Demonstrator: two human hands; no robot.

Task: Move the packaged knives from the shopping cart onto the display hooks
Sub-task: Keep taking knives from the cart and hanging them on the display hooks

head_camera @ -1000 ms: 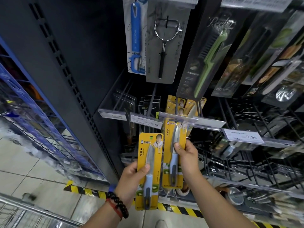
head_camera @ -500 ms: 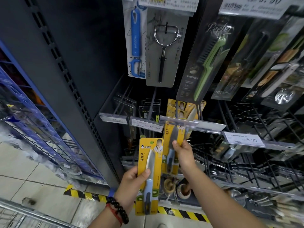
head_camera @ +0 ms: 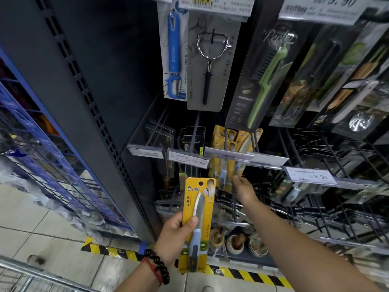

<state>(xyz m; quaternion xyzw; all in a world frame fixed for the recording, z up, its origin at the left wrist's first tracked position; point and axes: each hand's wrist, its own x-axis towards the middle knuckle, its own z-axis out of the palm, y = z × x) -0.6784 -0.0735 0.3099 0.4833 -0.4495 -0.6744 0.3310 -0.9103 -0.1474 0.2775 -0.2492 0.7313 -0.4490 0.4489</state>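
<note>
- While the dark shelf upright (head_camera: 69, 85) takes up the left and middle of the view, the display hooks (head_camera: 226, 142) jut out from the back panel to its right, with clear price strips across their near ends.
- Higher on the panel hang larger cards: a blue peeler (head_camera: 174, 53), a steel peeler with a black handle (head_camera: 210, 66) just right of it, and a green peeler (head_camera: 265, 81) further right.
- A blue wire rack (head_camera: 48, 148) stands at the far left, and the rim of the shopping cart (head_camera: 31, 277) shows at the near left corner.
- Yellow-and-black hazard tape (head_camera: 237, 271) runs along the floor at the foot of the shelf.
- A packaged knife (head_camera: 197, 224) on a yellow card, with a pale blade and a light blue handle, stands upright in the near middle, below the hooks and apart from them.
- The left hand (head_camera: 176, 237) grips that card at its lower half, thumb pressed across the front; beaded bracelets sit on the wrist.
- Several matching yellow knife packs (head_camera: 225, 171) hang on a middle hook, behind a price strip.
- The right hand (head_camera: 244, 190) reaches up to the lowest part of those hanging packs, fingertips at a card's edge; whether the fingers pinch it or only touch it cannot be told.
</note>
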